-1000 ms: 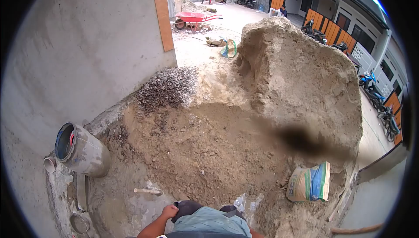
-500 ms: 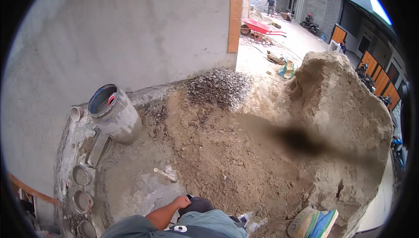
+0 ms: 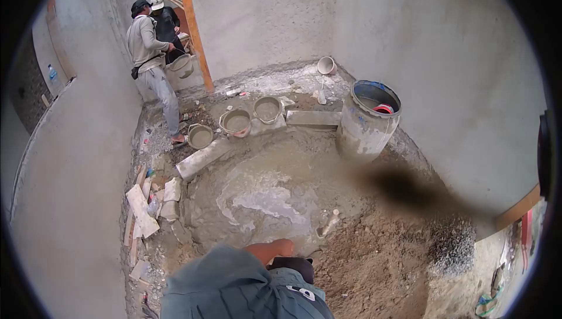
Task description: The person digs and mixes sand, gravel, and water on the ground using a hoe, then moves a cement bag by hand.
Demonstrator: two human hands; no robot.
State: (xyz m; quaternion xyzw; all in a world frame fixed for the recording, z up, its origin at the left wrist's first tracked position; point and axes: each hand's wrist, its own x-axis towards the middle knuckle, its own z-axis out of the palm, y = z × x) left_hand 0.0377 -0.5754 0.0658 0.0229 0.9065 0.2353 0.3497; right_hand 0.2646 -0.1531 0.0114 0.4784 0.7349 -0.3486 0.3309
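My left hand (image 3: 284,247) rests by my dark-covered knee (image 3: 295,267), its fingers curled in, with no object visible in it. My right hand is out of view. Just beyond the knee, a pale handle (image 3: 332,220) sticks up at the edge of wet grey mortar (image 3: 269,193). Brown sandy soil (image 3: 374,260) lies to the right of it. Three mortar-filled buckets (image 3: 267,110) stand along the far edge. A large grey drum (image 3: 369,123) holds a red object (image 3: 383,109) inside its rim.
A person in a grey shirt (image 3: 143,41) carries a bucket (image 3: 180,66) beside another person in black (image 3: 165,26) at the doorway. Concrete blocks (image 3: 202,158) border the mortar. Broken boards (image 3: 140,211) lie at left, gravel (image 3: 453,243) at right, walls around.
The view has swung left, away from the big sand pile and wheelbarrow, onto the buckets and two people. My left hand stays at my knee. The drum now appears right of centre.
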